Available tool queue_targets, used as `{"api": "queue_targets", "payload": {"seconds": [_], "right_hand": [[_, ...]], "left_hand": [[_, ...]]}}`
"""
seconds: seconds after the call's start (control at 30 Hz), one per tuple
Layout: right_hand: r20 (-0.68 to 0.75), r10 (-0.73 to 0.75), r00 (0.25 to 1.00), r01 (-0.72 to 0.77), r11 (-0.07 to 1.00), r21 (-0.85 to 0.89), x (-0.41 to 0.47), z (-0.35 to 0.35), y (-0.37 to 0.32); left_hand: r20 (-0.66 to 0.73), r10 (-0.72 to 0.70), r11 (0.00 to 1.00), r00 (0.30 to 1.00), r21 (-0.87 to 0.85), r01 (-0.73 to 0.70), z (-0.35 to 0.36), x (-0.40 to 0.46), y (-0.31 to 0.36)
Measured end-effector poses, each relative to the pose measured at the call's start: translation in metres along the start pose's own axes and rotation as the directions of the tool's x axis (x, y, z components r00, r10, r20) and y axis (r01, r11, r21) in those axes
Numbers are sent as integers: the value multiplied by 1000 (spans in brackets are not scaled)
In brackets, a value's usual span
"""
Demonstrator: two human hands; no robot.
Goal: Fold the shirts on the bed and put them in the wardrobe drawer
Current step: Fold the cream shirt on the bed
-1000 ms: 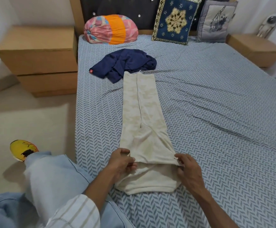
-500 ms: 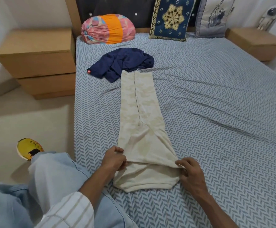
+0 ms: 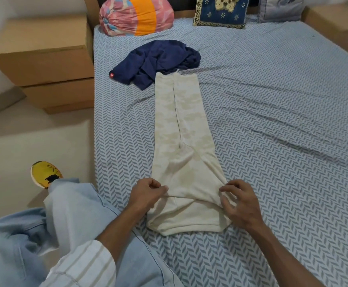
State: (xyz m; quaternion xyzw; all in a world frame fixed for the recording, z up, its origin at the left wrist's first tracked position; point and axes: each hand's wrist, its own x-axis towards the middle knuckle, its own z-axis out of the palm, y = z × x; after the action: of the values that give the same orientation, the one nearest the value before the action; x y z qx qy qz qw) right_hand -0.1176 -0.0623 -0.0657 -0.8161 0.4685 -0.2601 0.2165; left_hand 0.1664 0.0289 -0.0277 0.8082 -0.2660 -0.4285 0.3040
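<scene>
Left fingers [image 3: 158, 186] are pinching the near left corner of the cream shirt [image 3: 184, 146], curled tight on the cloth; the right fingers [image 3: 228, 188] are spread and half lifted, only the tips touching the near right corner. A moment ago that right hand [image 3: 241, 206] was gripping the fold; now it is loosening, while the left hand [image 3: 146, 193] is keeping its hold. The cream shirt is lying as a long narrow strip down the bed [image 3: 272, 125], sides already turned in, its near end doubled under the hands, its far end touching the blue shirt [image 3: 158, 59]. I'd say the short fold at the near end is being set and the right hand is about to smooth or regrip for the next fold up the strip. Beyond the cream shirt, the blue shirt is sitting crumpled, not yet folded. Further past it, the bundle [image 3: 136, 15] and the cushion [image 3: 220, 11] are resting at the head of the bed. No wardrobe drawer is showing, so that step is well off.
</scene>
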Motion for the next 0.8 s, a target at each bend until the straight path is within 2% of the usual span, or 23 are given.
{"api": "queue_targets", "payload": {"seconds": [0.07,0.2,0.3,0.4,0.57,0.7,0.8], "right_hand": [[4,-16,1000,16,1000,0,23,7,-5],[61,106,992,-107,994,6,93,20,-15],[97,298,950,-306,949,71,165,34,-16],[157,490,857,-514,826,229,242,56,3],[203,566,799,-600,729,329,355,84,27],[239,580,779,-627,727,279,427,97,38],[257,595,761,-648,707,283,472,106,41]], "left_hand": [[-50,49,997,998,69,-46,1,8,5],[-143,114,991,983,86,-103,-6,37,21],[-163,176,983,971,81,-164,-21,82,36],[-158,257,967,953,40,-253,-38,138,51],[-150,354,935,923,48,-351,-54,243,85],[-204,403,915,892,67,-398,-57,321,125],[-237,415,909,879,162,-385,-59,369,159]]}}
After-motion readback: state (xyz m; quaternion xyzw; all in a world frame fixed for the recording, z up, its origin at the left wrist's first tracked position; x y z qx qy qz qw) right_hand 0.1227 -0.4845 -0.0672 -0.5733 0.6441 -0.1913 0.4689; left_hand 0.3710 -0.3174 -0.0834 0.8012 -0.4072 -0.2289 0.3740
